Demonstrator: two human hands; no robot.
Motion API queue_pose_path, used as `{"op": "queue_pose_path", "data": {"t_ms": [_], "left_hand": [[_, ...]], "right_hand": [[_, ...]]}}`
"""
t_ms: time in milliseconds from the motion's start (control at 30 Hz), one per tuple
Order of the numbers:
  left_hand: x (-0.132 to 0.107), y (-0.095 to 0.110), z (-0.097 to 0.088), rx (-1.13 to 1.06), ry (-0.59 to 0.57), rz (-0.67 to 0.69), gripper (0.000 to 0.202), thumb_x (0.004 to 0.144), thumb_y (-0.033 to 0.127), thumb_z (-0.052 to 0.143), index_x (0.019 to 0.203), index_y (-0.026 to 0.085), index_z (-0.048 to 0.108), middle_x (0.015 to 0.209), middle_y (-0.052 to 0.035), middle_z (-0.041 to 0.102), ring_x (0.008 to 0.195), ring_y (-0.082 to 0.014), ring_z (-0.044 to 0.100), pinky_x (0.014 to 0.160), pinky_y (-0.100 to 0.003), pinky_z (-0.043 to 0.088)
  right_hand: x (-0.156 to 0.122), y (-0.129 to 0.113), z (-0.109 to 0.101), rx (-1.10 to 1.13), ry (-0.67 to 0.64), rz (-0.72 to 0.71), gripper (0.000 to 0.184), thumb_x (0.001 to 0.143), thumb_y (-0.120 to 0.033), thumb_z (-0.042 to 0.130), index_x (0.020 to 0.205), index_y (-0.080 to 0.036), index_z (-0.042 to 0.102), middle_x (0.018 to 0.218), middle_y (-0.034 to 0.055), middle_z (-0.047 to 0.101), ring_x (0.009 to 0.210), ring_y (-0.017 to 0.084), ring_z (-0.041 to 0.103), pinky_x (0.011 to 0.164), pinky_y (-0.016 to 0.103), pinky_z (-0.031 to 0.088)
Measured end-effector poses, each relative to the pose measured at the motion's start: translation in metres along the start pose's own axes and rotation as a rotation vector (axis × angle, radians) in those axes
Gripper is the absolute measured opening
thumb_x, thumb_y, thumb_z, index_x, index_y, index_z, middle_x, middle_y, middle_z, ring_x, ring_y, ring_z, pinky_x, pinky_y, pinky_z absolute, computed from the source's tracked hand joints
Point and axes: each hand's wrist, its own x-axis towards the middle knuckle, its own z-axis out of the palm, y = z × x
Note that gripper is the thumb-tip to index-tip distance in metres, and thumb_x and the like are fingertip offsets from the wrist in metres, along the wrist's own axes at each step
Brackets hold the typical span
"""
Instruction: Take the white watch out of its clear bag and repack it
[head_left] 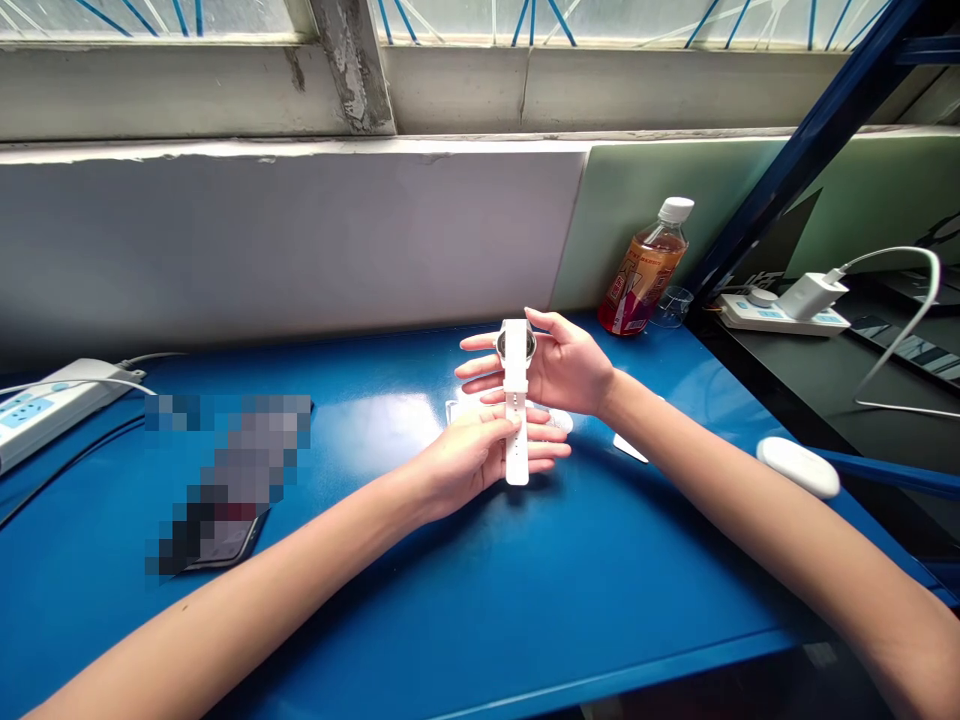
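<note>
A wristwatch with a white strap is held upright between my two hands above the blue table. Its round case is partly covered by a length of the strap. My left hand pinches the lower strap, thumb in front and fingers stretched out behind. Behind the case lie the extended fingers of my right hand, its palm turned up and its thumb at the strap's upper edge. Pale, partly clear items on the table are mostly hidden below my hands.
A drink bottle and a clear cup stand at the back right. A white oval object lies near the right edge. Leftward are a partly pixelated phone and a power strip; another strip holds a charger.
</note>
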Motion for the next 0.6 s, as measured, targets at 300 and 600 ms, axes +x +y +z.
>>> {"op": "queue_pose_path", "data": {"t_ms": [300, 600], "left_hand": [[-0.004, 0.008, 0.002, 0.013, 0.034, -0.007, 0.016, 0.092, 0.017, 0.060, 0.100, 0.007, 0.069, 0.090, -0.0158, 0.075, 0.083, -0.0232, 0.074, 0.081, -0.034, 0.058], [-0.002, 0.027, -0.023, -0.361, -0.263, -0.102, 0.075, 0.090, 0.060, 0.044, 0.132, -0.001, 0.054, 0.128, -0.0256, 0.063, 0.111, -0.0353, 0.067, 0.095, -0.044, 0.050]], "right_hand": [[-0.005, -0.004, -0.006, -0.074, 0.095, -0.109, 0.042, 0.099, -0.044, 0.041, 0.109, -0.014, 0.069, 0.088, 0.0070, 0.075, 0.091, 0.023, 0.071, 0.086, 0.038, 0.054], [-0.029, 0.011, -0.005, -0.119, 0.400, -0.444, 0.044, 0.066, -0.059, 0.082, 0.083, -0.023, 0.065, 0.074, -0.0020, 0.071, 0.087, 0.020, 0.073, 0.078, 0.031, 0.056]]}}
